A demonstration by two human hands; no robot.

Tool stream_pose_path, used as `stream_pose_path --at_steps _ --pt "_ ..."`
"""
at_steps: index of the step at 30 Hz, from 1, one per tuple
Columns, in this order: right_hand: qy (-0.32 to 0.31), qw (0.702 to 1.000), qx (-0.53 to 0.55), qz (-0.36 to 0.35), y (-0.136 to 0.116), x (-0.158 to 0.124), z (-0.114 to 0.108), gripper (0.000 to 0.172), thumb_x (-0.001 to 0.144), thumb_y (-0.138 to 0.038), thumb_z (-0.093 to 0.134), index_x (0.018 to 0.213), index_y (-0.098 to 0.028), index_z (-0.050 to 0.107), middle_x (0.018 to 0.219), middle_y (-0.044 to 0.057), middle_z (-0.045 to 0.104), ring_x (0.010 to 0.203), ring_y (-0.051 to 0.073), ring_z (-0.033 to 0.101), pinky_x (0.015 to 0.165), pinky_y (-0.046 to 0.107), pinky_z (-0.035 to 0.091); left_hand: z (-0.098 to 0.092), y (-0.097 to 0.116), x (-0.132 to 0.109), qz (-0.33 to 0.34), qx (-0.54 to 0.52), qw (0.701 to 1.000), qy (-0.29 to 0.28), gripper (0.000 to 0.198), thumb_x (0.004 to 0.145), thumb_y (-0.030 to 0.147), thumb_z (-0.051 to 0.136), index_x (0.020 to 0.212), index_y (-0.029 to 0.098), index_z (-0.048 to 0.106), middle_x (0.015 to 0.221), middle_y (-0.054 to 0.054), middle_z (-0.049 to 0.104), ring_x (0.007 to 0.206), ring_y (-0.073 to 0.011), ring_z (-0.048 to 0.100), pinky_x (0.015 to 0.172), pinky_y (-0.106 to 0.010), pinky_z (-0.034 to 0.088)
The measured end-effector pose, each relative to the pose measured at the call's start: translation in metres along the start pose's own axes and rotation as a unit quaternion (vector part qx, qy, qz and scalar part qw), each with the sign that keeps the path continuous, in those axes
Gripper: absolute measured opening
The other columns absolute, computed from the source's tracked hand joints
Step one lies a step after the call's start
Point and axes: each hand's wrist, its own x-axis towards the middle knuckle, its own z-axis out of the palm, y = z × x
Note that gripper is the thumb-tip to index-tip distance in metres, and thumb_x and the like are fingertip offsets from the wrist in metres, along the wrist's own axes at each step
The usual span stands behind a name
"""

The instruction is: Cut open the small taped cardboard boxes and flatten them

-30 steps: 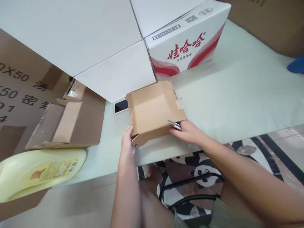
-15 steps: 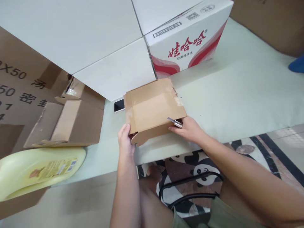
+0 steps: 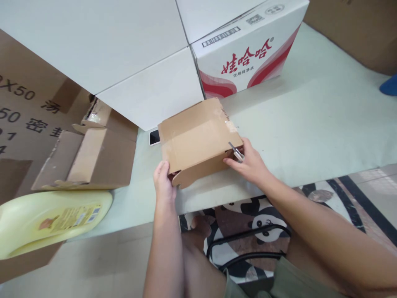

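Note:
A small brown cardboard box [image 3: 198,134] lies on the pale green tabletop, its lid folded over and a flap showing at the near left corner. My left hand [image 3: 163,179] grips that near left corner, thumb on top and fingers hidden beneath. At the near right corner, my right hand [image 3: 249,163] is closed around a small utility knife [image 3: 237,154] with its narrow blade sticking out. Some of its fingers also touch the side of the box. A phone [image 3: 154,137] lies partly covered by the box's left edge.
White cartons [image 3: 149,87] stand behind the box, beside a red-and-white water carton [image 3: 245,66]. On the left are an open cardboard box [image 3: 108,159] and a yellow plastic bottle [image 3: 56,219]. Something blue [image 3: 389,86] shows at the right edge.
The box's right side has swung slightly away from me and to the left, covering more of the phone. My right hand has moved up along with it, turning the knife.

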Motion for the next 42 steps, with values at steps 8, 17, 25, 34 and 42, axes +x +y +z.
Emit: stream_pose_path --at_steps 8,17,25,34,42 --pt "0.033 0.999 0.018 -0.002 0.007 0.002 0.002 0.048 0.074 -0.054 0.067 0.105 -0.025 0.047 0.101 0.01 0.071 0.09 0.03 0.066 0.075 0.041 0.049 -0.005 -0.008 0.005 0.009 -0.022 1.0 -0.009 0.039 0.057 0.052 0.079 0.068 0.019 0.06 0.056 0.003 0.056 0.047 -0.0097 0.05 0.047 -0.022 0.037" --pt "0.13 0.986 0.1 -0.011 0.008 0.006 0.0 0.022 0.08 -0.04 0.059 0.095 -0.025 0.052 0.086 0.002 0.061 0.079 0.022 0.058 0.074 0.038 0.047 -0.018 0.006 0.016 0.022 -0.103 0.984 0.141 0.034 0.069 0.025 0.057 0.058 0.021 0.025 0.043 0.012 0.017 0.036 -0.0055 0.018 0.048 -0.018 0.036" --pt "0.299 0.843 0.442 0.068 0.011 0.023 -0.021 0.024 0.075 -0.035 0.062 0.079 -0.027 0.04 0.067 -0.007 0.044 0.049 0.01 0.046 0.037 0.02 0.028 -0.025 0.01 0.017 0.014 -0.148 0.973 0.176 0.044 0.072 0.023 0.05 0.061 0.021 0.008 0.042 0.009 0.006 0.035 -0.0079 0.009 0.044 -0.023 0.031" --pt "0.24 0.86 0.439 0.101 0.004 0.022 -0.013 0.03 0.078 -0.038 0.071 0.069 -0.024 0.045 0.057 -0.007 0.049 0.053 0.01 0.055 0.047 0.019 0.046 -0.018 -0.012 0.01 0.155 0.031 0.983 -0.091 0.039 0.072 0.051 0.072 0.058 0.019 0.055 0.054 0.002 0.049 0.054 -0.011 0.048 0.056 -0.023 0.041" --pt "0.129 0.939 0.317 0.026 0.019 0.019 -0.006 0.03 0.083 -0.051 0.067 0.075 -0.026 0.053 0.081 0.0 0.067 0.095 0.02 0.068 0.102 0.041 0.049 -0.027 -0.028 0.014 0.129 0.113 0.969 -0.18 0.088 0.056 0.074 0.082 0.129 0.029 0.06 0.156 -0.012 0.046 0.141 -0.0328 0.049 0.102 -0.038 0.051"
